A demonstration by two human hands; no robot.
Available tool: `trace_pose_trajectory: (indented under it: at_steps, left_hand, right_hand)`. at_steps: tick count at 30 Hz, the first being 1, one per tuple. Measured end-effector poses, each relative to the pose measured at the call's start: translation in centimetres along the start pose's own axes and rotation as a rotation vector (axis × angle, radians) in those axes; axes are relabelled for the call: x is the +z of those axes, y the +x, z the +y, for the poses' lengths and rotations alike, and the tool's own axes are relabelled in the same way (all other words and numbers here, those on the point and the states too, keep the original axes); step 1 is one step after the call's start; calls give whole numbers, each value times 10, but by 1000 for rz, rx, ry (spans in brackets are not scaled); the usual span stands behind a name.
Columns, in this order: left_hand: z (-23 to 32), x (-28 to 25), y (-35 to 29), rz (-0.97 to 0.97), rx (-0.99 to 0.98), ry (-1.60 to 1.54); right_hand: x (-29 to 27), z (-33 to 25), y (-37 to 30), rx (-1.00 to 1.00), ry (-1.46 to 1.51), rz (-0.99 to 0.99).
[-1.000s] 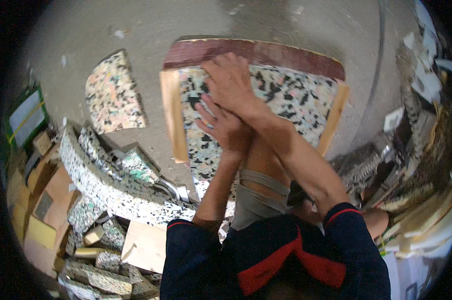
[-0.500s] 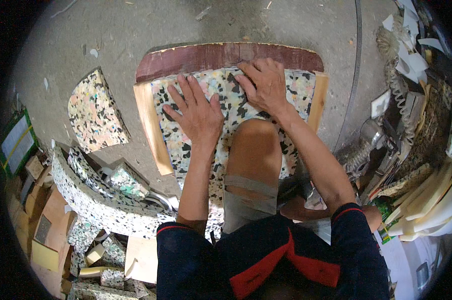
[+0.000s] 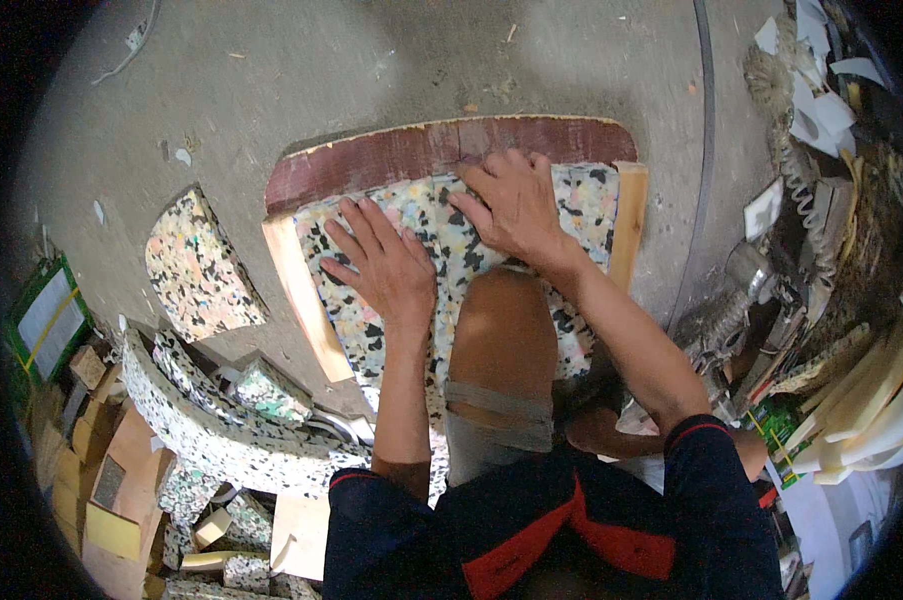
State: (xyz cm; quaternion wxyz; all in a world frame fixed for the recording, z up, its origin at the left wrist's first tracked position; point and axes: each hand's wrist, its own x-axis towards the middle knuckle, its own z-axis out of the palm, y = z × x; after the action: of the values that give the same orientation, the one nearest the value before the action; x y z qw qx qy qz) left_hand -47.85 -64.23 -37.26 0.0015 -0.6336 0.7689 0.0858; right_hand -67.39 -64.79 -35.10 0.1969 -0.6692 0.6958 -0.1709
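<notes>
A sheet of speckled multicolour foam (image 3: 441, 225) lies between two pale wooden side rails (image 3: 306, 300) and a curved dark red board (image 3: 371, 165) along its far edge. My left hand (image 3: 386, 262) rests flat on the foam's left half, fingers spread. Farther to the right, my right hand (image 3: 516, 212) presses on the foam by the seam with the red board. Its fingers are bent, the thumb apart, and the fingertips reach onto the board; nothing is held in it. My knee (image 3: 501, 330) leans over the near middle of the foam and hides part of it.
A loose rounded foam piece (image 3: 201, 265) lies on the floor at left. Foam offcuts (image 3: 211, 425) and wood scraps (image 3: 121, 490) are heaped at the lower left. On the right are a coiled hose (image 3: 811, 220), an air tool (image 3: 746, 270) and pale foam strips (image 3: 851, 400). A dark cable (image 3: 706, 130) crosses the floor.
The whole scene sits lower in the picture, as the view has shifted. Both hands stay on the foam in nearly the same places.
</notes>
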Motion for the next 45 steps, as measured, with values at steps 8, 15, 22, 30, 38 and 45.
trace_pose_trajectory:
  at_steps: [8, 15, 22, 30, 38, 45]
  left_hand:
    - [-3, 4, -1, -7, 11, 32]
    - [-4, 6, -1, 10, 15, 65]
    - [0, 1, 3, 86, 59, 99]
    - [3, -7, 1, 61, 57, 46]
    - [10, -5, 4, 104, 46, 115]
    - [12, -2, 1, 220, 78, 127]
  right_hand:
    - [0, 3, 2, -2, 57, -100]
    - [12, -6, -1, 50, -67, -20]
    - [7, -5, -13, 44, -63, 207]
    - [-22, 25, -89, 273, -222, -3]
    - [-15, 30, -92, 149, -331, 80]
    - [-17, 33, -93, 105, -363, 139]
